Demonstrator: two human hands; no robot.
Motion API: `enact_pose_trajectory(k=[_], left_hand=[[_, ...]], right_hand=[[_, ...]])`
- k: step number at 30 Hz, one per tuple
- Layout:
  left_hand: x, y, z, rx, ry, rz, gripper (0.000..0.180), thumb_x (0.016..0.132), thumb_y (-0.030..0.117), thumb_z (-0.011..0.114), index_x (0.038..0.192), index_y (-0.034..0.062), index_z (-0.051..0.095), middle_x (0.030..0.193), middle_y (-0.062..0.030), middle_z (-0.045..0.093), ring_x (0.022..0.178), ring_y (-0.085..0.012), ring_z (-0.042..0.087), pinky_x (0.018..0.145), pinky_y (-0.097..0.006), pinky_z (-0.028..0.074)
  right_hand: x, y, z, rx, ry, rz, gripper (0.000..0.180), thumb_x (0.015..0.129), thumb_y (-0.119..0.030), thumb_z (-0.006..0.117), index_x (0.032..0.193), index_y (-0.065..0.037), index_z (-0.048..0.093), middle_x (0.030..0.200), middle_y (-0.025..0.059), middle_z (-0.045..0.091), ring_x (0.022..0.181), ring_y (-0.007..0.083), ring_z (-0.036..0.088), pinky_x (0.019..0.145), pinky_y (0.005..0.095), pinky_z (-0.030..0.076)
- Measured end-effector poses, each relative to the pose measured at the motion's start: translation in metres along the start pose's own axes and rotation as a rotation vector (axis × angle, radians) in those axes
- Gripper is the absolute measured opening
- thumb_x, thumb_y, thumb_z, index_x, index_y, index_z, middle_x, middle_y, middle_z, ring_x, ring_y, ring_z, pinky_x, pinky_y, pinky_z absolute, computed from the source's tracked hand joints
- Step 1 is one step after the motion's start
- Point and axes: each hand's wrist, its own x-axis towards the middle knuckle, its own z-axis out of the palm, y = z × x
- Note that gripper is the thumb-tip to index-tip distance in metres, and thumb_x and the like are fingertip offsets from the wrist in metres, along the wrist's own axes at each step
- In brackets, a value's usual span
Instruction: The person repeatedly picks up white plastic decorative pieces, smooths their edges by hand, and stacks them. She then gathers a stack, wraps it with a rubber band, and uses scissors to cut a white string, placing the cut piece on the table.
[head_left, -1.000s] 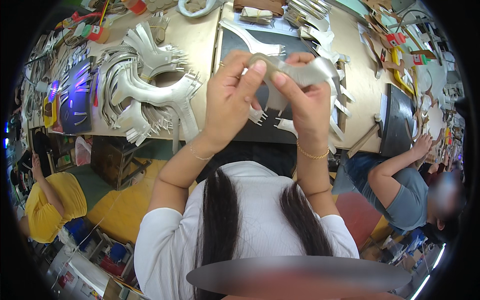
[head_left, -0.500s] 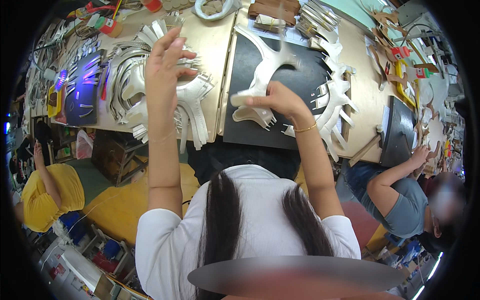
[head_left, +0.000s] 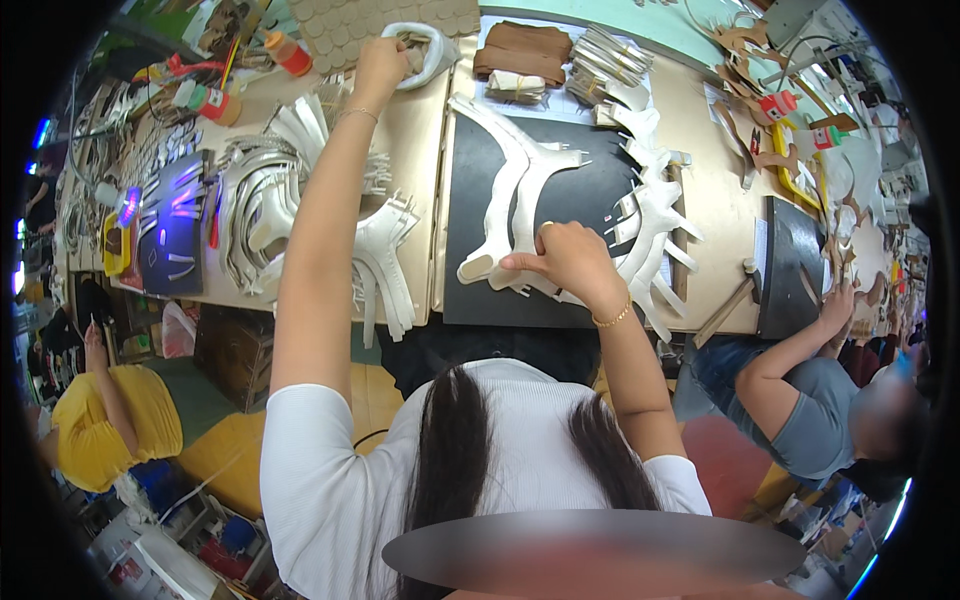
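No text, brand, number or sign is legible, as any marking on the green-and-red bottle (head_left: 213, 103) and the orange-topped bottle (head_left: 289, 55) at the left of the worktop (head_left: 415, 135), or on the red-and-white bottle (head_left: 777, 105) at the right, is too small to resolve.

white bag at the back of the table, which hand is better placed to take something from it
Left, I'd say: the left hand is at the white bag's open mouth, while the right hand is much nearer the body, at the white cut pieces.
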Motion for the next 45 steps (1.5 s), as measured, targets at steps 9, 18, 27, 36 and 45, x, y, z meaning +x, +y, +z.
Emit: enact_pose_trajectory(k=[9,18,27,36,45], left_hand=[[0.022,0.003,0.004,-0.056,-0.118,-0.077,0.016,0.072,0.018,0.071,0.078,0.0026,0.07,0.078,-0.0153,0.069,0.074,-0.0273,0.067,0.069,-0.037,0.052],[-0.095,0.095,-0.078,-1.23,-0.278,-0.156,0.034,0.083,0.002,0.066,0.114,-0.0083,0.058,0.098,-0.0163,0.066,0.085,-0.0222,0.068,0.075,-0.029,0.057],[-0.204,0.173,-0.096,-1.311,-0.47,-0.198,0.035,0.082,0.004,0.071,0.115,-0.0053,0.062,0.094,-0.0093,0.066,0.086,-0.0147,0.066,0.076,-0.024,0.052],[-0.224,0.179,-0.091,-1.214,-0.427,0.047,0.034,0.085,-0.001,0.066,0.118,0.0044,0.065,0.097,-0.0003,0.057,0.074,-0.0034,0.046,0.06,-0.017,0.035],[-0.227,0.194,-0.069,-1.415,-0.519,-0.137,0.027,0.083,0.001,0.056,0.108,-0.0085,0.06,0.092,-0.0077,0.055,0.082,-0.021,0.056,0.078,-0.033,0.049]], right_hand=[[-0.012,0.004,-0.022,0.22,-0.024,0.026,0.053,0.077,-0.048,0.07,0.098,0.0,0.068,0.071,0.0128,0.068,0.066,0.0276,0.066,0.061,0.0344,0.05],[0.0,-0.023,-0.037,0.643,0.533,-0.22,0.024,0.08,-0.013,0.073,0.102,-0.005,0.068,0.082,0.0077,0.064,0.063,0.0139,0.06,0.059,0.0258,0.049],[-0.011,-0.033,-0.041,0.427,0.939,-0.435,0.027,0.072,-0.01,0.077,0.098,-0.007,0.07,0.089,0.0069,0.063,0.075,0.0222,0.062,0.063,0.0317,0.051],[-0.048,-0.022,-0.044,0.992,0.575,-0.293,0.021,0.077,-0.008,0.075,0.098,-0.005,0.073,0.089,0.0046,0.064,0.077,0.0111,0.06,0.067,0.0232,0.047],[-0.064,0.01,-0.022,1.354,0.606,0.003,0.017,0.093,-0.014,0.06,0.102,0.0,0.063,0.088,0.0044,0.063,0.075,0.0091,0.062,0.066,0.022,0.049]])
